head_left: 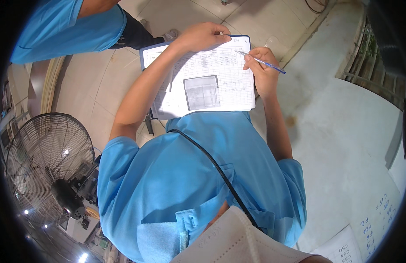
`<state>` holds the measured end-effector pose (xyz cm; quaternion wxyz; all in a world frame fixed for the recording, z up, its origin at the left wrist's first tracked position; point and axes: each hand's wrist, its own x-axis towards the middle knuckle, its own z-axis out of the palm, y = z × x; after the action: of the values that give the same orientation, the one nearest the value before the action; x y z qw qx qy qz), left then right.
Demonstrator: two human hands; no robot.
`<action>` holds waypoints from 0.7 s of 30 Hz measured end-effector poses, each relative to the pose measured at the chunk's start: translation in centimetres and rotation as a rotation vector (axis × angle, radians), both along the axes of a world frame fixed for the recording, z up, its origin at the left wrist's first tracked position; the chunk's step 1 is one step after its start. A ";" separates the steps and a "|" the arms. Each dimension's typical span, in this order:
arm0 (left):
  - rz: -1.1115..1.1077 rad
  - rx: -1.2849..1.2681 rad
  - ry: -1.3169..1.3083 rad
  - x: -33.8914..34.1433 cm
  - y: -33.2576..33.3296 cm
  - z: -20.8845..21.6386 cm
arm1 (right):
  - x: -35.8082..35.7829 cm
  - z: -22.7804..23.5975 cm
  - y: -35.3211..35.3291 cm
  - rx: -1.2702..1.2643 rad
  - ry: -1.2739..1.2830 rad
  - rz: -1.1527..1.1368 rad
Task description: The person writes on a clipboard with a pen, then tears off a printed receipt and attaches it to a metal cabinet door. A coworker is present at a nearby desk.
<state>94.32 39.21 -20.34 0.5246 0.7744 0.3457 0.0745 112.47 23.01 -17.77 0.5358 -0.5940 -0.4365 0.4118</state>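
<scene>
A dark blue clipboard [142, 61] carries white sheets [170, 98] printed with a table and a dark grey picture. It rests against the front of my blue shirt. Reaching across its far edge, my left hand [206, 37] has its fingers curled over the top of the board and papers. A ballpoint pen [273, 67] with a clear barrel and blue end sits between the fingers of my right hand [263, 65]. The pen's tip is close to or on the upper right of the top sheet; whether it touches I cannot tell.
On the left stands a black wire-cage fan [49, 162]. A person in a blue shirt [71, 26] and dark trousers is at the far left, on the tiled floor [102, 83]. A pale wall [334, 131] with handwriting and a barred opening [374, 65] runs along my right.
</scene>
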 end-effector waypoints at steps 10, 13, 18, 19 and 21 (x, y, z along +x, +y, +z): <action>0.032 0.072 0.031 -0.3 -0.2 0.3 | -1.1 0.0 0.2 -0.033 -0.161 0.023; 0.034 0.046 0.024 -0.4 -0.9 0.3 | -1.2 0.0 -0.6 -0.072 -0.160 0.004; 0.050 0.047 0.042 0.0 -1.6 0.5 | -0.4 0.0 -1.0 -0.070 -0.254 0.027; 0.058 0.040 0.048 0.0 -1.5 0.7 | -0.3 -0.1 -0.8 -0.062 -0.296 0.030; 0.075 0.021 0.056 -0.1 -1.1 1.0 | -0.1 -0.4 -0.4 -0.057 -0.343 0.015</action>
<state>94.25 38.12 -19.31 0.5036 0.7680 0.3882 0.0762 112.36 22.63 -18.17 0.4333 -0.6674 -0.5140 0.3203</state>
